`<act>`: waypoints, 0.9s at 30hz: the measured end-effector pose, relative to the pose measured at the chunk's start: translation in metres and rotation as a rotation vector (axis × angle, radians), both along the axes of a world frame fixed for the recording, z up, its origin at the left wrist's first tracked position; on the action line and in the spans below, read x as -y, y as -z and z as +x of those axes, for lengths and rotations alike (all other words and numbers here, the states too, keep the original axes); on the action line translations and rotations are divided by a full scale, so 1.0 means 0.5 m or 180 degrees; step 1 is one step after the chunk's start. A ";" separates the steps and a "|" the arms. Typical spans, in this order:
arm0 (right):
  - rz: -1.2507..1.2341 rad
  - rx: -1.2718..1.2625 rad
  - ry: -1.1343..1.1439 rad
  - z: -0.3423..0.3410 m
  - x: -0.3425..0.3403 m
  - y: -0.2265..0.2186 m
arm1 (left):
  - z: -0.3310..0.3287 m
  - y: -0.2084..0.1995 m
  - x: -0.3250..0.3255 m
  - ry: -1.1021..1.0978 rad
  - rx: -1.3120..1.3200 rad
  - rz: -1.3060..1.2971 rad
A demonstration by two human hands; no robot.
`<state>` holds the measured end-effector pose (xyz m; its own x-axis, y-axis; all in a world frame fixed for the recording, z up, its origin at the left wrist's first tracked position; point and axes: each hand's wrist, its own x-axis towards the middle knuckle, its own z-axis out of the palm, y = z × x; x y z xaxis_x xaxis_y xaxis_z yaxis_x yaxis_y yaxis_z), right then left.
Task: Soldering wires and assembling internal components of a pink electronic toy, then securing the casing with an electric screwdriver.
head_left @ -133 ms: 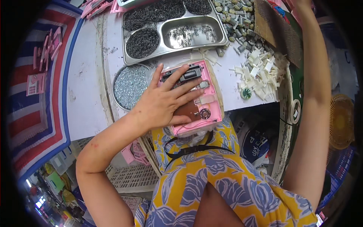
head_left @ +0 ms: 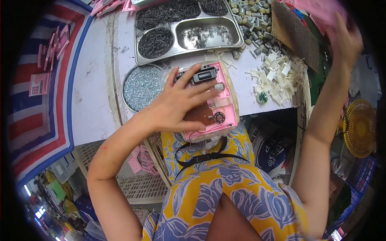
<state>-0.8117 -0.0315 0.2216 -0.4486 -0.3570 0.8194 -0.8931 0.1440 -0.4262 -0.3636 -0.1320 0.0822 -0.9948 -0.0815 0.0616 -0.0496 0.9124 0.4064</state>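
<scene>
My left hand (head_left: 177,102) lies with spread fingers over an open pink plastic housing (head_left: 229,116) at the table's front edge. Inside the housing show a black battery-box-like part (head_left: 205,75), a brown board (head_left: 199,115) partly under my thumb, and a small round black part (head_left: 219,117). At the far right my right hand (head_left: 346,42) is raised, gripping a pink plastic piece (head_left: 321,12) that is blurred by motion; its exact kind I cannot make out.
A steel compartment tray (head_left: 189,54) holds dark springs. Beside it are a round dish of small silvery screws (head_left: 140,86), grey motor-like parts (head_left: 253,24), white plastic parts (head_left: 275,76) and corrugated cardboard (head_left: 295,36). A yellow fan (head_left: 360,128) stands at right.
My right hand has come down into view at the upper right with the pink piece. My left hand's fingers have lifted and shifted slightly on the housing.
</scene>
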 end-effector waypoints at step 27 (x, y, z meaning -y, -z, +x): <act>0.2996 0.2128 -0.1843 0.494 -0.211 0.256 | 0.034 0.008 -0.144 -0.2425 -0.0903 0.2221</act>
<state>-0.5648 0.0741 0.0935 -0.2587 -0.9501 -0.1743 -0.5800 0.2971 -0.7585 -0.3465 -0.0598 0.0784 -0.6237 -0.7815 -0.0177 -0.3298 0.2426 0.9124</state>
